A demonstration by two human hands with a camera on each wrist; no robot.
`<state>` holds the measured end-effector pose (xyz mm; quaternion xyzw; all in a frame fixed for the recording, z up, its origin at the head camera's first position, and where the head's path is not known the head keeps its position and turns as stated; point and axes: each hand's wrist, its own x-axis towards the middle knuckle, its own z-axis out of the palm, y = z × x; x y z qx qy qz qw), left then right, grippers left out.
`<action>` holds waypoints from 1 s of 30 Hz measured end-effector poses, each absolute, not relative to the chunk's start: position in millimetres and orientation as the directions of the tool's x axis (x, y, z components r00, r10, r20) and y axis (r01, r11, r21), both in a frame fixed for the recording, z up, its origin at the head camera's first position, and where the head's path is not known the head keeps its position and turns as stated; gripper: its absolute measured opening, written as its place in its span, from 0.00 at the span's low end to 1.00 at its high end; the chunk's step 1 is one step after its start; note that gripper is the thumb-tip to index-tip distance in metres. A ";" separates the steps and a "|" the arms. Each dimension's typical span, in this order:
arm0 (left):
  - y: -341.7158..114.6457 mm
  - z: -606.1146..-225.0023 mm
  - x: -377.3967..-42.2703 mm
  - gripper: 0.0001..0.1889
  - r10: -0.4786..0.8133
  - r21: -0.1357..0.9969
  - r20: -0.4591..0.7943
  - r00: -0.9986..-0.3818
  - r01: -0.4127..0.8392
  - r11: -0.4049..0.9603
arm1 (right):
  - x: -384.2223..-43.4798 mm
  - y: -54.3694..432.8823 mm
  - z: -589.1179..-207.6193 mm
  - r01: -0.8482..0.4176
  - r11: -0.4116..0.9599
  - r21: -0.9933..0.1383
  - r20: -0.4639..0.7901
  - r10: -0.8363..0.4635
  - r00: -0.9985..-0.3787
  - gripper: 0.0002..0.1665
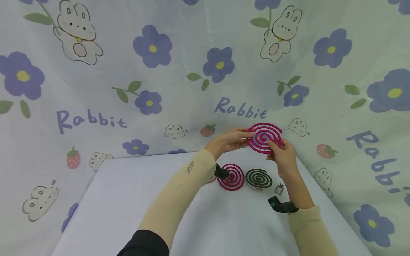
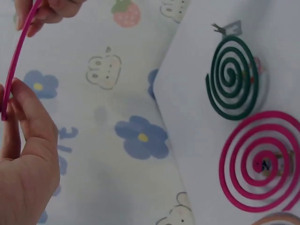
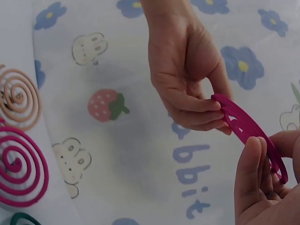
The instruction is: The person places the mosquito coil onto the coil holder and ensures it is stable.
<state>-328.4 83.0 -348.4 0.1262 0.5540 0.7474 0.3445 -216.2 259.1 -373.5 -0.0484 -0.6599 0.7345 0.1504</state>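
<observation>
Both hands hold a pink mosquito coil [image 1: 264,138] up in front of the patterned cloth, above the far end of the table. My left hand [image 1: 233,139] pinches its left edge between thumb and fingers. At the lower right edge, my right hand [image 1: 283,154] grips it, thumb across the front face. The wrist views show this coil nearly edge-on. Below lie a second pink coil [image 2: 257,165], a dark green coil [image 2: 229,73] and a tan coil [image 3: 18,97], which the left arm partly covers in the head view.
A small metal piece [image 1: 279,189] lies right of the green coil on the white table [image 1: 128,199]. Behind and around the table hangs a cloth [image 1: 179,89] printed with rabbits, flowers and strawberries. Each wrist carries a black camera mount.
</observation>
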 end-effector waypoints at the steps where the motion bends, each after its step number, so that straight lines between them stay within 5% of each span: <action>1: 86.0 -347.8 -328.3 0.12 0.651 0.913 -0.200 -0.732 -0.381 -0.148 | -216.2 262.0 -374.2 -0.159 -0.093 -0.983 0.126 0.286 -0.950 0.22; 30: 163.9 -404.5 -317.8 0.16 0.614 0.917 -0.291 -0.734 -0.397 -0.040 | -197.6 322.6 -425.3 -0.046 -0.182 -0.982 -0.033 0.409 -0.912 0.24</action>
